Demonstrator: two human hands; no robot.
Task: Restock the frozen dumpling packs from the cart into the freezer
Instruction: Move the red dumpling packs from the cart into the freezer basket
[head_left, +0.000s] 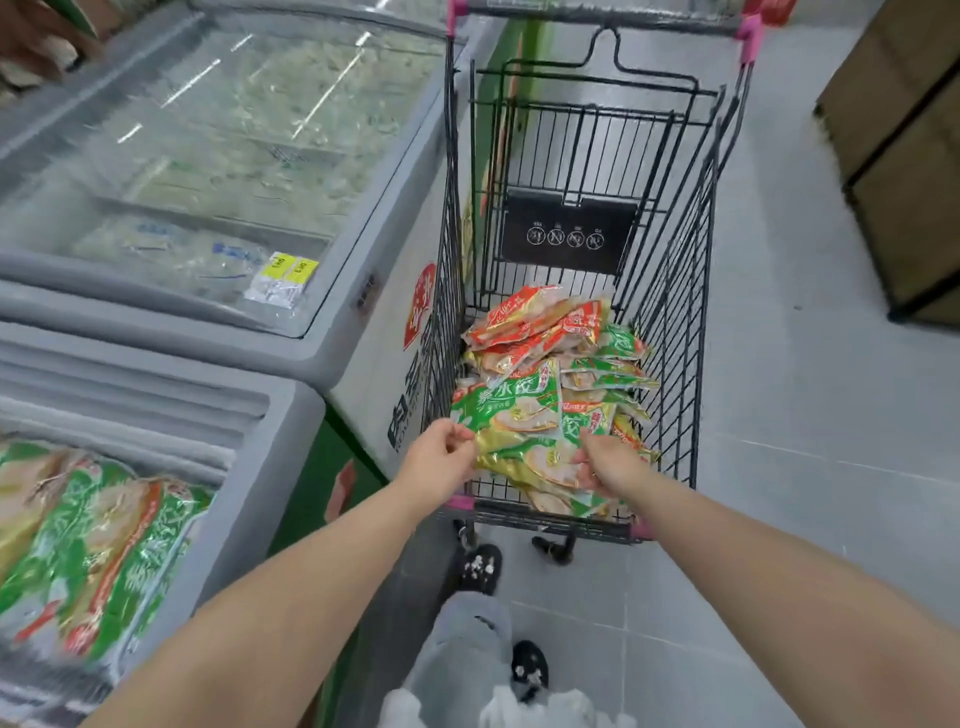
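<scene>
- A person is standing at the near end of the cart (698, 312) and reaching both arms down into it.
- The left hand (440, 457) is pinching the left edge of the top green pack (522, 415), with its fingers curled onto the bag.
- The right hand (612, 464) is gripping the right side of the same pack, with its fingers tucked round the edge. It may be catching a second pack underneath too, but I cannot tell.
- That pack is lying at the near end of the cart, on top of the pile of packs (540, 327). Red ones are lying toward the middle. Green ones are lying closer and along the right wall.
- The near freezer (280, 415) is sitting just left of the cart, and stocked green packs (98, 530) are lying inside it. It looks open on top, but that part is blurry.
- The far freezer (363, 218) is sitting along the cart's left wall with its glass lid closed.
- I think the person is doing the pick-up step. They are grabbing the pack, but it is not up out of the cart yet.
- Next, I think the pack needs lifting over the cart's near left corner, swinging left, and laying flat beside the green ones in the near freezer.
- The bag looks floppy and slippery, so holding both sides seems wise.
</scene>
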